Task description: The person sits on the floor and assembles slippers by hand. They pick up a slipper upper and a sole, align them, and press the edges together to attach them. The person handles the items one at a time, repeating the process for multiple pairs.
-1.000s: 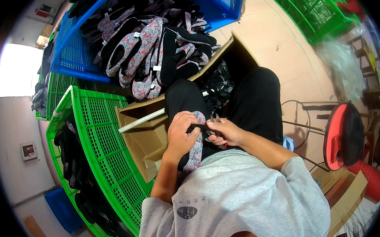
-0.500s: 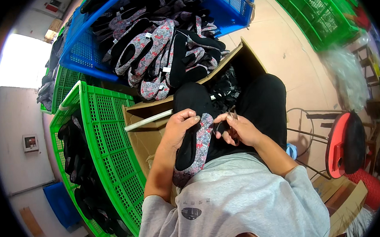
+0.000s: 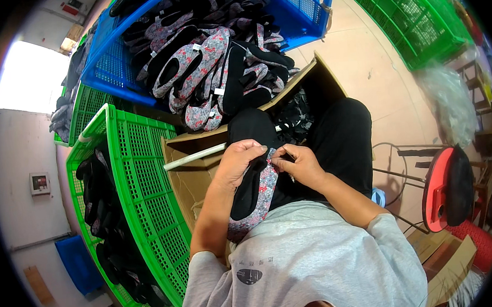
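I see left hand [image 3: 240, 162] pinching floral slipper [image 3: 265, 187] by its far end | right hand [image 3: 302, 165]: fingertips closed on that end's right edge

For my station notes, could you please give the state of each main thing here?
Floral slipper: held at far end
Left hand: closed on slipper
Right hand: closed on slipper
Blue crate: heaped with slippers
Nearest green crate: holding dark items
Cardboard box: open
Plastic bag: crumpled
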Tool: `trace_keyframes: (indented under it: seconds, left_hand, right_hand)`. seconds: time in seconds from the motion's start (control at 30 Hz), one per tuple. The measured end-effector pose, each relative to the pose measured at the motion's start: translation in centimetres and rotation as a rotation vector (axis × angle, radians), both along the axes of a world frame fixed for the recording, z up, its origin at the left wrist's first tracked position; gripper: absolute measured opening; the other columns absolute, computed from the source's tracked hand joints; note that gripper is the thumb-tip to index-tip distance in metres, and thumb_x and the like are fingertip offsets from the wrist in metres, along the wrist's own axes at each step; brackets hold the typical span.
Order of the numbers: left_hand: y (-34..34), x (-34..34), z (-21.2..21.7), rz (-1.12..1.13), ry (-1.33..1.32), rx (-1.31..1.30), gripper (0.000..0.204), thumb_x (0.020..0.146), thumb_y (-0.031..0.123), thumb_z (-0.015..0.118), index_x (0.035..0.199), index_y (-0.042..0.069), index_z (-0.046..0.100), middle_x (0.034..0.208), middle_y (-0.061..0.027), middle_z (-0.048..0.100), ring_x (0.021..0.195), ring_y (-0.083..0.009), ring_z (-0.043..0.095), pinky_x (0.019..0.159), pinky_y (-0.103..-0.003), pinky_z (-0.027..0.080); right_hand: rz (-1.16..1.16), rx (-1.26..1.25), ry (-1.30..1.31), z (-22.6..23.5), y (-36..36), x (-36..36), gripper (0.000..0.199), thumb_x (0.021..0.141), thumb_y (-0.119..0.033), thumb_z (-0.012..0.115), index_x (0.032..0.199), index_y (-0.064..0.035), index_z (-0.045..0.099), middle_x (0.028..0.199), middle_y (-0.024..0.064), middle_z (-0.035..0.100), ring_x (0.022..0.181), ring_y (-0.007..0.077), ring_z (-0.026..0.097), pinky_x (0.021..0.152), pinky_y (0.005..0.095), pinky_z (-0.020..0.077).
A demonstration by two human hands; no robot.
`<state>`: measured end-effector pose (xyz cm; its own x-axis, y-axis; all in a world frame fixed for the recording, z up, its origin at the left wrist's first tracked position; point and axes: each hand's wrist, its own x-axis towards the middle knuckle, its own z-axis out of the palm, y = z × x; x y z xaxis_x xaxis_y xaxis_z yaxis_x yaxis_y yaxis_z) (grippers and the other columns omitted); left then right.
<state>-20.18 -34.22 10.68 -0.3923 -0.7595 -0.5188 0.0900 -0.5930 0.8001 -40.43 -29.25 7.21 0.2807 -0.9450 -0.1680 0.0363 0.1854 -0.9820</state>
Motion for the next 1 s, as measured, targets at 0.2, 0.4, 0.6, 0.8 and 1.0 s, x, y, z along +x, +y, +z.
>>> trace_keyframes:
  seconds: [0.2, 0.4, 0.6, 0.8, 1.0]
  left_hand:
    - [0.5, -0.2, -0.4, -0.004, -0.07, -0.042, 0.009, 0.09, 0.009, 0.068, 0.083, 0.004, 0.068, 0.079, 0.0011, 0.065, 0.073, -0.0049, 0.057, 0.069, -0.021, 0.045]
    - [0.7, -1.0, 1.0, -0.059, -0.111, -0.048, 0.011, 0.09, 0.01, 0.07, 0.082, 0.003, 0.067, 0.079, 0.0028, 0.061, 0.073, -0.0047, 0.054, 0.069, -0.021, 0.044]
    - [0.8, -1.0, 1.0, -0.135, -0.147, -0.09, 0.008, 0.087, 0.009, 0.072, 0.087, 0.002, 0.068, 0.08, 0.0027, 0.062, 0.073, -0.0054, 0.055, 0.067, -0.021, 0.045]
    - [0.6, -1.2, 0.2, -0.05, -0.088, -0.009, 0.007, 0.087, 0.006, 0.07, 0.082, 0.005, 0.065, 0.08, 0.0017, 0.063, 0.075, -0.0067, 0.058, 0.071, -0.022, 0.045]
    - [0.6, -1.2, -0.3, 0.012, -0.039, 0.015, 0.007, 0.089, 0.008, 0.069, 0.083, 0.005, 0.065, 0.081, -0.0003, 0.066, 0.075, -0.0075, 0.059, 0.073, -0.023, 0.046]
  right_hand:
    - [-0.115, 0.05, 0.062, 0.8, -1.0, -0.5, 0.009, 0.09, -0.009, 0.069, 0.094, -0.0012, 0.066, 0.081, 0.0002, 0.065, 0.07, 0.0056, 0.059, 0.064, 0.0213, 0.0476]
    - [-0.132, 0.037, -0.04, 1.4, -2.0, -0.8, 0.01, 0.09, -0.009, 0.069, 0.094, -0.0004, 0.065, 0.081, -0.0002, 0.064, 0.069, 0.0057, 0.058, 0.064, 0.0209, 0.0479]
    - [-0.13, 0.056, -0.079, 1.6, -2.4, -0.8, 0.01, 0.091, -0.009, 0.068, 0.093, 0.0003, 0.065, 0.081, 0.0005, 0.064, 0.069, 0.0067, 0.06, 0.064, 0.0226, 0.0486]
    - [-0.228, 0.143, -0.161, 1.5, -3.1, -1.8, 0.014, 0.096, -0.015, 0.064, 0.102, -0.003, 0.063, 0.084, 0.0026, 0.065, 0.067, 0.0067, 0.057, 0.062, 0.0219, 0.0446]
    - [0.063, 0.32, -0.031, 3.9, -1.9, -5.1, 0.032, 0.106, -0.038, 0.042, 0.117, -0.0084, 0.049, 0.094, 0.0032, 0.066, 0.07, 0.0066, 0.05, 0.058, 0.0208, 0.04]
